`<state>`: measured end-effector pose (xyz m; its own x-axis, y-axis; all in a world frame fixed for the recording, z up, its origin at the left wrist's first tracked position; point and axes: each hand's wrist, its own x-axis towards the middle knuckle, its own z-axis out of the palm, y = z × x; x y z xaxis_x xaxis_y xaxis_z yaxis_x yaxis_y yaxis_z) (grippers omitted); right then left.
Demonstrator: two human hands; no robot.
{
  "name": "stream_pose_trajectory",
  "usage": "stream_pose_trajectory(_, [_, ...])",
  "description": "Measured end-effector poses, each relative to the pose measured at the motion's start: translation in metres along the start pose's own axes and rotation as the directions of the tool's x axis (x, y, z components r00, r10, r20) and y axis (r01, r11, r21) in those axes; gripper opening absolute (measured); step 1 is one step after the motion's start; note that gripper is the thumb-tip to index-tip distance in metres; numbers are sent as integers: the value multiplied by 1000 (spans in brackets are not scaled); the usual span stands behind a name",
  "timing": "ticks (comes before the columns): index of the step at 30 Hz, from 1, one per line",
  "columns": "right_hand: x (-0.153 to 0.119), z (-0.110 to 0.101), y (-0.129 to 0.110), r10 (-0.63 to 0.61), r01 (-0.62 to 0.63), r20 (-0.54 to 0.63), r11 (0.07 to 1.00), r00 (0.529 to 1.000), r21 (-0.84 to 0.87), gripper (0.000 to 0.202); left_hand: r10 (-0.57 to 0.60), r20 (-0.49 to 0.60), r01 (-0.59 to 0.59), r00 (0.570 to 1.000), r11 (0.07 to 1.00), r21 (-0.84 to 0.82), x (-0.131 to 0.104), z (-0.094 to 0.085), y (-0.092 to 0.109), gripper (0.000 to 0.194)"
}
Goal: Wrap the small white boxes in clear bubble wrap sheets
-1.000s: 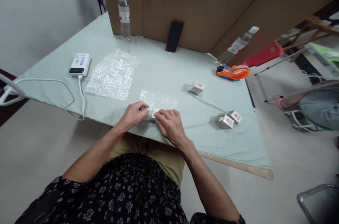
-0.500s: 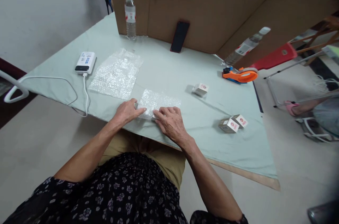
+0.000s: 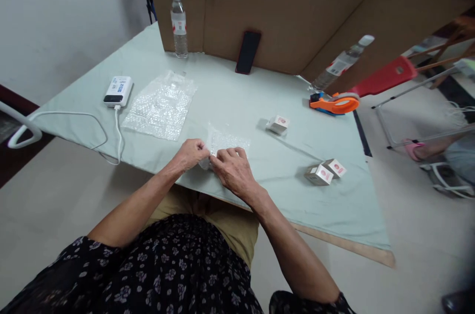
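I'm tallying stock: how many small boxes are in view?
3: lone box beyond the right hand; front box and back box together, farther right on the table. That hand or the left hand may hide more.

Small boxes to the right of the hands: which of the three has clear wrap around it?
The box standing alone, nearest the right hand. Clear wrap shows around it; the other two boxes stand close together, without visible wrap.

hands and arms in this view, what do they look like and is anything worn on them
The left hand and right hand are bare, with no gloves, watch or bracelet visible. Loose black fabric sleeves with a pale flower print end near the elbows.
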<state>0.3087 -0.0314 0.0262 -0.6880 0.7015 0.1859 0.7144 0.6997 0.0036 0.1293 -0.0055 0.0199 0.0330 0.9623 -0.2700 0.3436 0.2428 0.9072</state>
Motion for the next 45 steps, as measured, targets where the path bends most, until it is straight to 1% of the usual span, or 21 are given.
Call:
stream_pose_trajectory(4, [-5,-3,1,-1,1,-8,999,1000,48,21,-125,82,138,989,973,-187,0,10,5,11])
stream_pose_trajectory(8, [-11,-7,0,9,-10,9,995,1000,100,18,-126,191,166,973,964,-207,-4,6,12,5])
stream_pose_trajectory(9, [-12,-7,0,7,-8,9,994,1000,108,17,-108,230,154,967,969,-193,-6,4,14,9])
stream_pose_trajectory(11, [-12,-7,-1,9,-9,2,992,1000,125,18,-17,289,48,957,994,-101,-9,1,15,17])
stream_pose_trajectory(13, [-12,-8,-2,27,-25,-11,987,1000,156,20,138,294,-173,946,980,95,-13,2,14,18])
stream_pose_trajectory(15, [-16,-9,0,47,-35,-46,974,998,226,19,306,255,-380,917,864,330,-16,5,10,19])
stream_pose_trajectory(17, [-26,-10,4,141,-91,-139,944,980,318,16,436,216,-482,874,722,496,-19,11,6,18])
stream_pose_trajectory(18, [-35,-10,7,236,-152,-199,918,951,367,14,481,209,-511,851,666,543,-20,13,4,17])
stream_pose_trajectory(19, [-45,-9,10,362,-236,-249,876,898,421,13,514,212,-532,831,626,571,-21,15,3,17])
stream_pose_trajectory(20, [-56,-7,12,498,-334,-267,811,825,481,14,534,221,-550,816,598,584,-21,16,1,16])
stream_pose_trajectory(21, [-67,-4,15,619,-426,-242,725,747,541,18,545,235,-564,805,580,588,-21,17,0,16])
stream_pose_trajectory(23, [-85,3,18,772,-571,-74,527,631,629,30,549,249,-573,798,564,594,-21,19,0,17])
stream_pose_trajectory(25, [-93,10,17,821,-669,118,362,559,649,50,548,248,-569,799,556,606,-21,19,-1,17])
stream_pose_trajectory(27, [-89,14,13,835,-732,230,265,499,628,66,546,249,-563,800,541,625,-21,20,0,17])
stream_pose_trajectory(32, [-57,15,6,881,-817,283,175,378,549,83,535,255,-552,805,520,652,-22,21,-2,17])
stream_pose_trajectory(35, [-48,20,8,889,-782,266,147,373,605,81,539,235,-542,809,530,652,-23,23,-4,17])
stream_pose_trajectory(37, [-47,25,11,877,-741,272,129,396,659,74,533,231,-536,814,534,655,-23,23,-5,17])
stream_pose_trajectory(39, [-46,29,13,853,-711,284,134,438,691,55,521,236,-528,820,532,662,-24,24,-4,18])
stream_pose_trajectory(41, [-44,29,14,829,-693,275,174,486,700,38,505,233,-512,831,532,675,-25,24,-1,20])
stream_pose_trajectory(43, [-41,27,11,819,-683,241,230,521,694,37,483,225,-488,846,534,691,-27,25,2,20])
stream_pose_trajectory(45, [-36,22,7,829,-695,192,287,524,659,38,453,227,-466,862,536,703,-29,25,6,21])
